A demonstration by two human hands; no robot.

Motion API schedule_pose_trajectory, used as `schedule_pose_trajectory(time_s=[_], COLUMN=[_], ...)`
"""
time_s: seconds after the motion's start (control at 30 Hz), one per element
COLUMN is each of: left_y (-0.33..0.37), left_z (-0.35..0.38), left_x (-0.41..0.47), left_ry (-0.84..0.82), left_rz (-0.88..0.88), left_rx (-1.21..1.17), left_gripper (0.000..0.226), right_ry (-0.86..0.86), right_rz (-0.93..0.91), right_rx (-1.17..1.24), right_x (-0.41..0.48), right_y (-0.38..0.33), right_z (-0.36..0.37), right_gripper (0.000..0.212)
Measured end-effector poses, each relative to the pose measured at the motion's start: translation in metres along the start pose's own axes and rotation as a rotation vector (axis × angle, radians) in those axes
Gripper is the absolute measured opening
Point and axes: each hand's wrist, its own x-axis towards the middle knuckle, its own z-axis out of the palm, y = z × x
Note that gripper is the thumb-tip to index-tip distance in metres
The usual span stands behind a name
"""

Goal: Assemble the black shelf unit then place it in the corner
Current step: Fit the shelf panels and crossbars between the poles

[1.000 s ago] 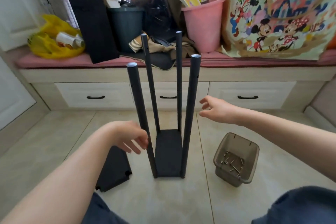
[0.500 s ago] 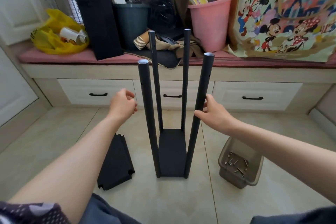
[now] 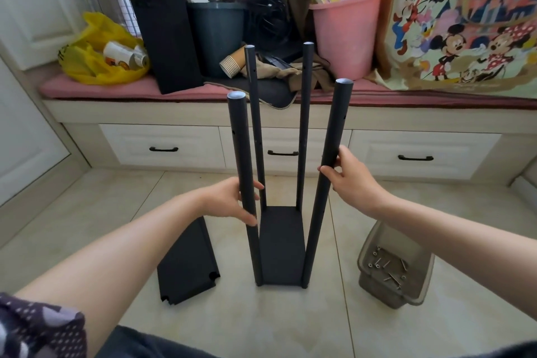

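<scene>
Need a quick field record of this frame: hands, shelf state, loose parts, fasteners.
left hand: gripping front-left pole
right hand: gripping front-right pole
frame: four poles upright on base panel, standing on floor
loose panel: flat on floor, left of frame, not fitted
screws: in tub, right of frame

Bright, sharp daylight; wide-angle edge distortion

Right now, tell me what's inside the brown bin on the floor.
The brown bin holds loose metal screws scattered on its bottom. Its near wall hides the nearest part of the floor inside.
</scene>
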Motion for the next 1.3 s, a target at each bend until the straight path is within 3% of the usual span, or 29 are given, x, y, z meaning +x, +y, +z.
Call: schedule_pose_trajectory(time_s=[0.2, 0.37, 0.5, 0.67, 0.97, 1.1, 1.3], left_y=[0.004, 0.006, 0.001, -0.013, -0.017, -0.015, -0.016], left_z=[0.016, 0.032, 0.039, 0.030, 0.013, 0.011, 0.009], left_x=[0.008, 0.018, 0.023, 0.019, 0.004, 0.007, 0.010], left_ry=[0.242, 0.507, 0.627, 0.683, 0.757, 0.753, 0.690], left_rz=[0.061, 0.108, 0.131, 0.116, 0.009, -0.028, -0.100], left_rx=[-0.158, -0.224, -0.200, -0.045, 0.195, 0.077, -0.196], left_gripper=[0.029, 0.023, 0.025, 0.040, 0.033, 0.030, 0.046], right_ry=[0.035, 0.065, 0.078, 0.030, -0.090, -0.133, -0.168], right_rz=[-0.018, 0.018, 0.036, 0.015, -0.027, -0.071, -0.136], right_rx=[0.015, 0.056, 0.096, 0.150, 0.199, 0.146, 0.064], right_x=[-0.004, -0.009, -0.014, -0.024, -0.047, -0.056, -0.057], right_y=[0.000, -0.001, -0.008, -0.022, -0.051, -0.061, -0.068], right_z=[-0.002, -0.004, -0.002, 0.005, 0.029, 0.037, 0.042], right_gripper=[0.024, 0.026, 0.027, 0.028, 0.028, 0.037, 0.029])
